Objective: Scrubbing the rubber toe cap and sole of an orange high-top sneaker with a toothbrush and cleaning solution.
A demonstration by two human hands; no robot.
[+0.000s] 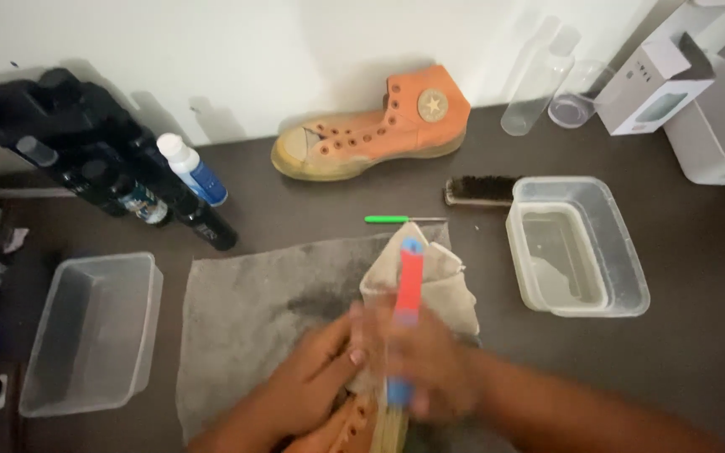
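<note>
Two hands grip upright brush.

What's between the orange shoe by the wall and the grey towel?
In the head view, a thin green-handled tool lies on the dark table between the orange shoe and the grey towel.

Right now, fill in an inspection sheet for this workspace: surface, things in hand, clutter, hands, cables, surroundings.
Surface: dark table; grey towel spread, damp-looking patch.
Things in hand: orange shoe and beige cloth under the hands; red-and-blue brush.
Clutter: second orange shoe, bristle brush, green tool, bottles, empty tub, nested tubs.
Hands: left hand presses the shoe; right hand, blurred, grips the brush.
Cables: nothing seen.
Surroundings: white wall, white boxes.
</note>
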